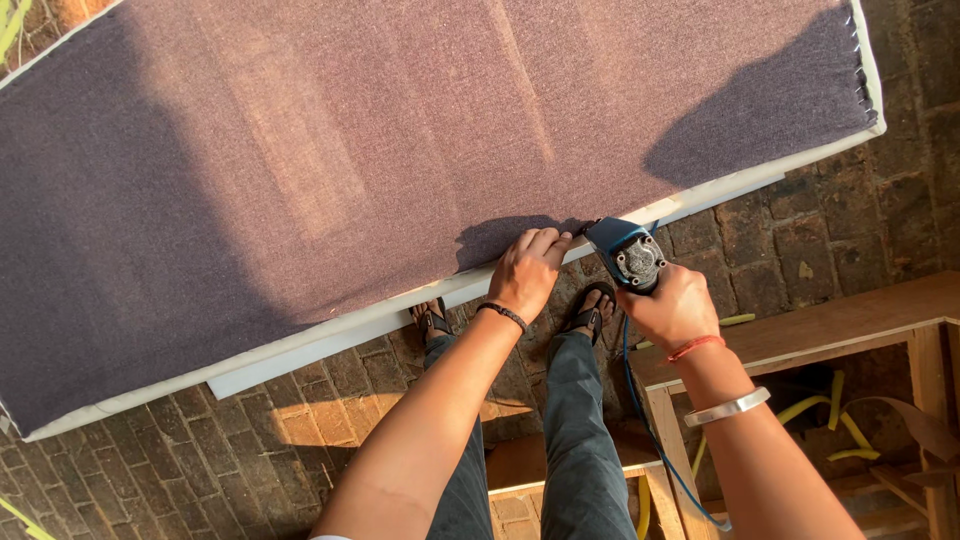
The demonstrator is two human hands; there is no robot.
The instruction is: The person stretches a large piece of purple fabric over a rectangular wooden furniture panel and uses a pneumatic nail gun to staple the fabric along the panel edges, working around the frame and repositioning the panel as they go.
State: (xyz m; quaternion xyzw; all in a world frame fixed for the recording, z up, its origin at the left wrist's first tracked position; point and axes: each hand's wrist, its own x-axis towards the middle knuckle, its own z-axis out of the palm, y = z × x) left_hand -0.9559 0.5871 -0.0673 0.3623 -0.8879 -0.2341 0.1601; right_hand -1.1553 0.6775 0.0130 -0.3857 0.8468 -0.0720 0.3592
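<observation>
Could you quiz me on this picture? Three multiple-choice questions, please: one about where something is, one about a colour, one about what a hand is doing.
1. Where does the left hand rest?
A. on the near edge of the fabric-covered panel
B. on the wooden frame
C. on the brick floor

2. What colour is the hose hanging from the blue power tool?
A. red
B. blue
C. white

3. What is the right hand doing?
A. hanging free
B. lying flat on the fabric
C. gripping the tool

Answers: 1 A, its fingers press the panel's edge. 2 B, a blue line drops below the tool. 3 C, its fingers wrap the tool's body.
</observation>
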